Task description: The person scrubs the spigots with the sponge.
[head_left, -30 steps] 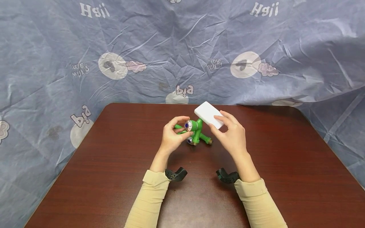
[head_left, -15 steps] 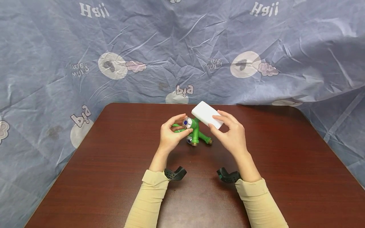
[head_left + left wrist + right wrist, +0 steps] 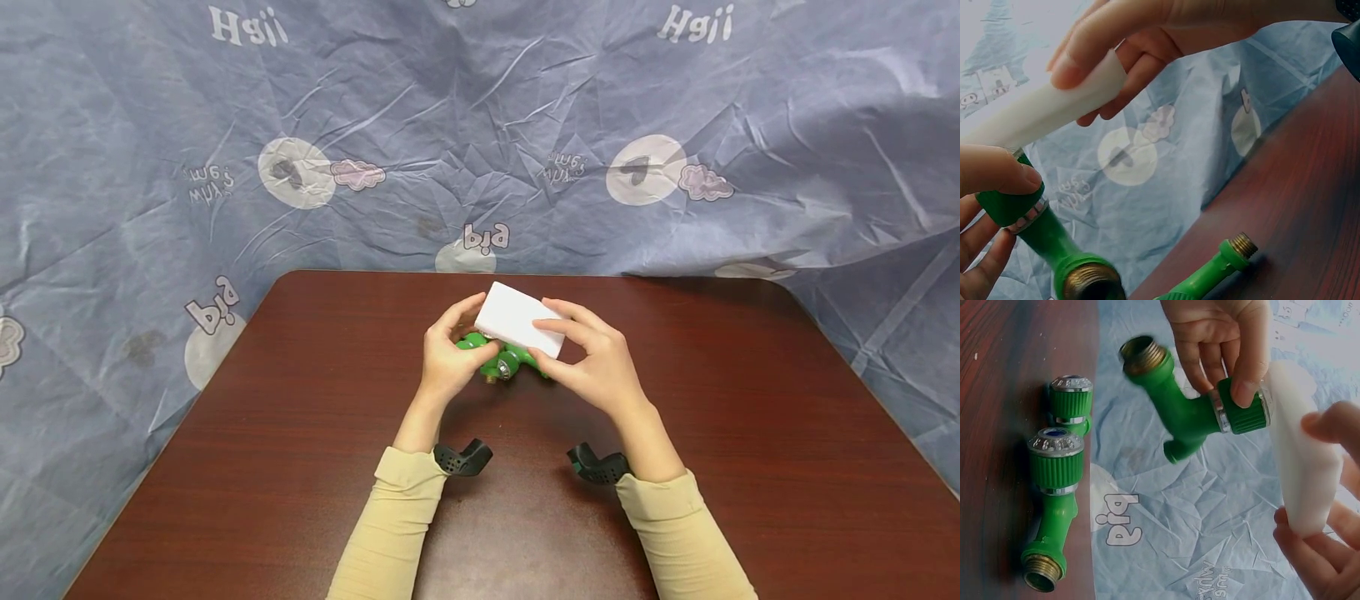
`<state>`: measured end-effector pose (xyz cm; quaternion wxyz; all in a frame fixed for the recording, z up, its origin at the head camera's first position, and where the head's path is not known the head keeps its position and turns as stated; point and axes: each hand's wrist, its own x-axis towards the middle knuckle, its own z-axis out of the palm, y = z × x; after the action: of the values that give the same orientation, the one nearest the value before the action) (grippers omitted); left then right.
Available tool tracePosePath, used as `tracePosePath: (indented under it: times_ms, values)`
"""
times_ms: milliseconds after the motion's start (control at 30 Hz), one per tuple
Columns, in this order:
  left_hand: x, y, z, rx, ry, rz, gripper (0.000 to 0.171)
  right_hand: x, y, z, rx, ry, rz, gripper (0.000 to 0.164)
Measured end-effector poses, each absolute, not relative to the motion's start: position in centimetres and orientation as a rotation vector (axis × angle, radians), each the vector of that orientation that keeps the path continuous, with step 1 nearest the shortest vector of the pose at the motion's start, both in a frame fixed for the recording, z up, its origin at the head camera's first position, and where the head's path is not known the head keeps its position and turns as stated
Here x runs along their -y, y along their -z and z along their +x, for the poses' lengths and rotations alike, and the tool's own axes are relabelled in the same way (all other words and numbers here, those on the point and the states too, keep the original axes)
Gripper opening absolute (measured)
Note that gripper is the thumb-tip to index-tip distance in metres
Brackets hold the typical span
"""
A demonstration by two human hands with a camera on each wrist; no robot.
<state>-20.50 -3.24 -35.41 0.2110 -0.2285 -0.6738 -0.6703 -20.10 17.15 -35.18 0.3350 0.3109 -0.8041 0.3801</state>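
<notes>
My left hand pinches a green tap by its ribbed knob, above the table. The tap has a brass threaded end and silver rings. In my right hand is a white sponge, a rounded block gripped between thumb and fingers. Its flat face lies against the end of the tap's knob in the right wrist view. From the head view the sponge covers most of the held tap. The left wrist view shows the left thumb on the knob, just under the sponge.
Two more green taps lie on the dark red-brown table, a nearer tap and another tap beside it. A printed blue-grey cloth hangs behind the table. Each wrist wears a black mount.
The right hand has brought the sponge left and down over the tap's knob, which showed beside it before. The left hand has turned the tap, and the knob's blue-centred end is now hidden.
</notes>
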Motion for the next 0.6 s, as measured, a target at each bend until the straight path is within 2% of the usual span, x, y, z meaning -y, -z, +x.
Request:
tracePosePath:
  times_ms: [200, 433, 600]
  values:
    - [3.26, 35.17, -20.35, 1.903, 1.817, -0.631, 0.054, -17.13, 35.09, -20.13, 2.085, -0.883, 0.631, 0.028]
    - [3.31, 35.19, -20.32, 1.922, 1.815, -0.608, 0.054, -17.06, 35.03, -20.01, 2.113, -0.945, 0.802, 0.031]
    - [3.36, 35.19, -20.39, 1.903, 1.816, -0.616, 0.054, -17.4, 35.08, -20.22, 2.108, -0.87, 0.642, 0.028]
